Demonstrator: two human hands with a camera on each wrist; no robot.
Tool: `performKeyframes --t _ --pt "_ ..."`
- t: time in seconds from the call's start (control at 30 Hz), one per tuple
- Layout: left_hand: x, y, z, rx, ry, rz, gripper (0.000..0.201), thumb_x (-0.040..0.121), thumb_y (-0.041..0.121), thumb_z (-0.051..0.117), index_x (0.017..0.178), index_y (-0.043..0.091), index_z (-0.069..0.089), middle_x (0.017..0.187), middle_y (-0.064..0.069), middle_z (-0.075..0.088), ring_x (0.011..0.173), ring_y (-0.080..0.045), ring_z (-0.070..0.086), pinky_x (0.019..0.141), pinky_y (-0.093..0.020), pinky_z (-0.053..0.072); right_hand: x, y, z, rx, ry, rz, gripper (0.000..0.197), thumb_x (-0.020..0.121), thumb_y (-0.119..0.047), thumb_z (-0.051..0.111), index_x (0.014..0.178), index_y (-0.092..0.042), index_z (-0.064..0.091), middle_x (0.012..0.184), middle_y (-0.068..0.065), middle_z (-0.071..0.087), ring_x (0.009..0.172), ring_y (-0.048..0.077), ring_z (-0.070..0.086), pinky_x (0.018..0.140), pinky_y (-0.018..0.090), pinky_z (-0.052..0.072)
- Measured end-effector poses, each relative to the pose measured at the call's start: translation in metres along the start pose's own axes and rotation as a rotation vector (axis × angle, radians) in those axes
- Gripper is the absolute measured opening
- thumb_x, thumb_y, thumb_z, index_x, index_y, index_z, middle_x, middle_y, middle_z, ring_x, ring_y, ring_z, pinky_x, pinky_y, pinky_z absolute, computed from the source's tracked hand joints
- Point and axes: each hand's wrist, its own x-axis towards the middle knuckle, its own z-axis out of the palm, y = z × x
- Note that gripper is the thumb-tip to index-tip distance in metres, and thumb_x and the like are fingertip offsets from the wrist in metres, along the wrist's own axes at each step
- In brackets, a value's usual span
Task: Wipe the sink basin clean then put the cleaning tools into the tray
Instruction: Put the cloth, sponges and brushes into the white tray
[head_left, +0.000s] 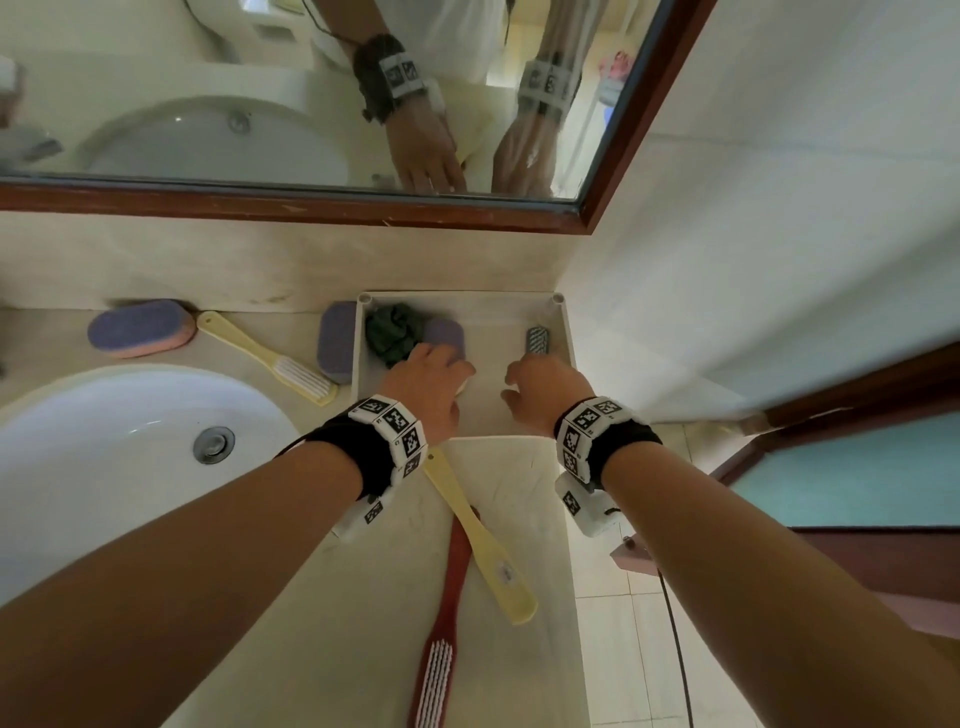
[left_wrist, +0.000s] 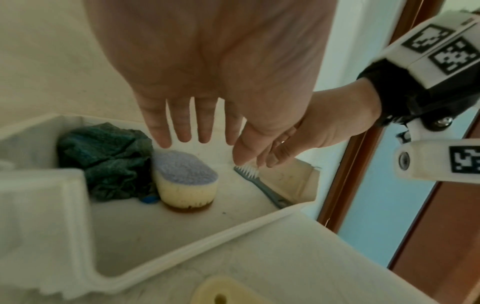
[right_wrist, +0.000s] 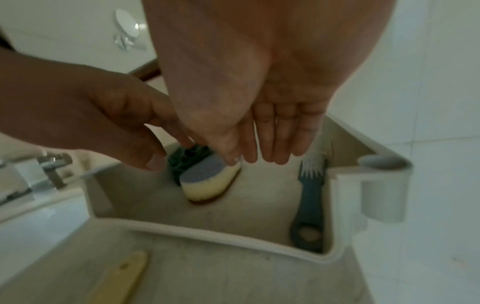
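Note:
A white tray (head_left: 567, 332) stands on the counter's back right corner. In it lie a crumpled green cloth (head_left: 387, 330), a purple-topped sponge (head_left: 445, 332) and a grey-blue brush (head_left: 537, 340) along its right wall. My left hand (head_left: 431, 379) hovers over the sponge (left_wrist: 185, 176) with straight, spread fingers (left_wrist: 205, 133) and holds nothing. My right hand (head_left: 545, 389) hangs over the brush (right_wrist: 309, 197), its fingers (right_wrist: 270, 148) straight and empty. The white sink basin (head_left: 104, 457) lies at the left.
On the counter are a purple-and-pink sponge (head_left: 140, 327), another purple sponge (head_left: 336, 343) against the tray's left wall, two yellow brushes (head_left: 270, 358) (head_left: 483, 540) and a red brush (head_left: 447, 613). A mirror (head_left: 260, 104) hangs behind. The counter ends at the right beside a door (head_left: 857, 467).

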Motion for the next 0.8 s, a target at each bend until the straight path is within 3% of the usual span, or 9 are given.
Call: performKeyframes --t 0.13,0.23,0.33,0.43,0.5,0.67,0.73,0.8 --pt "-0.036 -0.001 -0.006 -0.143 0.147 0.031 0.034 0.085 0.019 0.058 0.119 0.021 0.056 0.119 -0.001 0.049 0.111 -0.023 0.045 0.088 -0.037 0.047 -0.032 -0.016 -0.007 0.144 0.092 0.029 0.028 0.093 -0.034 0.054 0.116 -0.020 0.065 0.117 0.003 0.064 0.109 0.023 0.059 0.088 0.034 0.050" --pt "-0.071 -0.004 0.005 -0.214 0.176 0.058 0.027 0.084 0.019 0.060 0.111 0.023 0.060 0.115 0.001 0.051 0.107 -0.019 0.051 0.084 -0.036 0.050 -0.059 -0.028 0.004 0.192 0.009 0.094 0.028 0.089 -0.041 0.059 0.110 -0.023 0.066 0.111 -0.001 0.066 0.106 0.021 0.061 0.090 0.037 0.052" --pt "-0.104 -0.008 0.028 -0.213 0.027 0.132 0.026 0.084 0.020 0.060 0.109 0.025 0.061 0.115 0.004 0.050 0.108 -0.017 0.052 0.087 -0.036 0.049 -0.087 -0.039 0.031 0.213 -0.150 0.137 0.039 0.082 -0.052 0.066 0.109 -0.024 0.065 0.111 -0.003 0.064 0.105 0.019 0.060 0.090 0.035 0.051" --pt "-0.131 -0.002 0.051 -0.103 -0.213 0.242 0.035 0.088 0.023 0.057 0.122 0.029 0.056 0.126 0.004 0.044 0.116 -0.016 0.047 0.093 -0.034 0.046 -0.111 -0.049 0.059 0.236 -0.241 0.194 0.051 0.075 -0.057 0.071 0.112 -0.023 0.062 0.114 -0.003 0.061 0.102 0.020 0.060 0.085 0.033 0.051" --pt "-0.143 0.006 0.063 -0.054 -0.291 0.336 0.042 0.089 0.020 0.056 0.130 0.030 0.052 0.130 0.003 0.041 0.118 -0.019 0.044 0.095 -0.036 0.045 -0.123 -0.056 0.073 0.260 -0.274 0.236 0.056 0.072 -0.058 0.073 0.113 -0.022 0.059 0.112 -0.001 0.061 0.098 0.021 0.061 0.082 0.034 0.053" --pt "-0.150 0.022 0.083 0.161 -0.354 0.521 0.056 0.091 0.010 0.051 0.142 0.031 0.041 0.137 -0.003 0.034 0.119 -0.025 0.038 0.088 -0.040 0.046 -0.136 -0.063 0.096 0.257 -0.201 0.298 0.054 0.078 -0.032 0.070 0.121 -0.020 0.039 0.104 0.003 0.062 0.087 0.025 0.064 0.075 0.040 0.057" --pt "-0.149 0.023 0.088 0.244 -0.346 0.530 0.055 0.091 0.012 0.053 0.141 0.032 0.040 0.136 -0.005 0.033 0.116 -0.027 0.038 0.085 -0.041 0.047 -0.141 -0.062 0.099 0.272 -0.170 0.307 0.057 0.079 -0.028 0.068 0.123 -0.025 0.033 0.096 0.001 0.062 0.079 0.024 0.065 0.072 0.040 0.058" --pt "-0.149 0.022 0.093 0.287 -0.302 0.530 0.047 0.091 0.016 0.054 0.135 0.030 0.046 0.133 -0.007 0.036 0.114 -0.027 0.039 0.083 -0.040 0.048 -0.146 -0.060 0.101 0.273 -0.159 0.277 0.058 0.083 -0.028 0.064 0.128 -0.033 0.029 0.100 0.001 0.059 0.079 0.025 0.064 0.072 0.041 0.057"
